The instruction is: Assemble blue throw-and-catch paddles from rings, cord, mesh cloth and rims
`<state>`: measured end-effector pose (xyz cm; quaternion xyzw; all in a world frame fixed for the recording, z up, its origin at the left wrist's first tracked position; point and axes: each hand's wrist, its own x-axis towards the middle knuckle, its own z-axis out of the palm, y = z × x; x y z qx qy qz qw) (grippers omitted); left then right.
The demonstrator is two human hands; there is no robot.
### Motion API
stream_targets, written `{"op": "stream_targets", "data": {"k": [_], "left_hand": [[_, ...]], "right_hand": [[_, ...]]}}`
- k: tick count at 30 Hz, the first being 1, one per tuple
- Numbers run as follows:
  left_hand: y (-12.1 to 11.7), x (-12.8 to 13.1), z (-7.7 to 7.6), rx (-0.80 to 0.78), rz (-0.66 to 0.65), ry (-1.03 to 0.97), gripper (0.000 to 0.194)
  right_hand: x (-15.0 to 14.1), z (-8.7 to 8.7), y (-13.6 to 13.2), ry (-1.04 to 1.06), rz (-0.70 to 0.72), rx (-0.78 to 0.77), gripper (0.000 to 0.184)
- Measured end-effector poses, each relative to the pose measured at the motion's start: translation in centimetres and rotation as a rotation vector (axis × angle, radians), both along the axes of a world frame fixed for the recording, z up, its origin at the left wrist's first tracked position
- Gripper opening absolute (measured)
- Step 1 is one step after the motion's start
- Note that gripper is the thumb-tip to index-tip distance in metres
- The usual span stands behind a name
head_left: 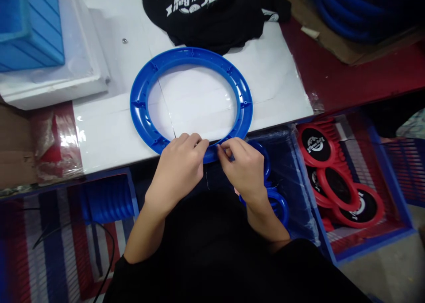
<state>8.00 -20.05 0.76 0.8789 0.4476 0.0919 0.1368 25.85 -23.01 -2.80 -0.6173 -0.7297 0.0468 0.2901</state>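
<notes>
A blue plastic ring (139,79) lies on the white tabletop, its ribbed, hollow side facing up and its near edge reaching the table's front edge. Both my hands are at that near edge. My left hand (184,161) has its fingers curled over the ring's rim. Beside it, my right hand (244,166) pinches at the rim with thumb and forefinger. Whether a small part sits between the right fingertips is too small to make out. Just beyond the ring is a pile of black printed fabric (215,24) with white lettering.
A blue bin (40,33) stands on white foam (83,68) at left. More blue rings (348,11) are stacked at right. Below the table, one crate (392,179) holds red rings with black centres (335,188); other containers hold blue rings (109,199). A cable (111,245) hangs at lower left.
</notes>
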Motion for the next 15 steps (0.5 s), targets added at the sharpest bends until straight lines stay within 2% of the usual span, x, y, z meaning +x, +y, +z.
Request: {"op": "stream_targets", "data": {"k": [4,7,11,13,15], "left_hand": [[0.5,0.9,0.2,-0.044,-0.053,0.008,0.025],[1.1,1.5,0.0,-0.058,-0.017,0.014,0.023],[1.5,1.7,-0.6,-0.013,0.0,-0.004,0.02],[1.4,1.6,-1.1,0.031,0.004,-0.012,0.019],[1.3,1.6,-1.5,0.062,0.012,-0.029,0.018]], "right_hand": [[-0.2,0.0,0.1,0.013,-0.006,-0.035,0.025],[0.0,0.4,0.1,0.017,-0.015,-0.082,0.023],[1.5,1.7,0.3,0.153,0.092,-0.212,0.01],[2.4,2.3,0.6,0.201,0.122,-0.192,0.006],[3.0,2.5,1.1,0.183,0.098,-0.102,0.008]]}}
